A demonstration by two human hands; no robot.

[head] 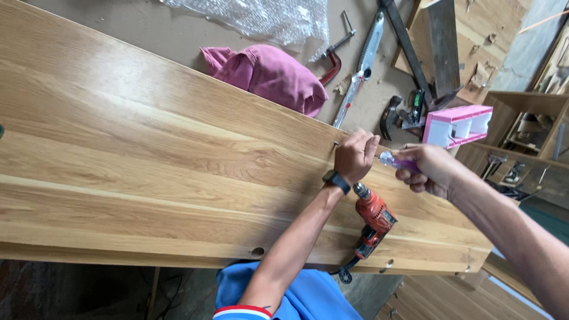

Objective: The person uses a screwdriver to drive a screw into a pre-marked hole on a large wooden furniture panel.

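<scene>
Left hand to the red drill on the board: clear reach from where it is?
Probably yes. The left hand rests at the far edge of the wooden board, and the red drill lies on the bare board just nearer, with nothing between them. The right hand holds a purple-handled screwdriver.

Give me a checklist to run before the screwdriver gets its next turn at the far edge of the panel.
1. Left hand braced on the wooden panel beside the screw spot: ok.
2. Right hand gripping the purple-handled screwdriver: ok.
3. Screwdriver tip seated in the screw: cannot tell, the left hand hides it.
4. Orange drill lying on the panel, away from both hands: ok.
5. Panel flat on its support: ok.
6. Hammer and saw off the panel: ok.
</scene>
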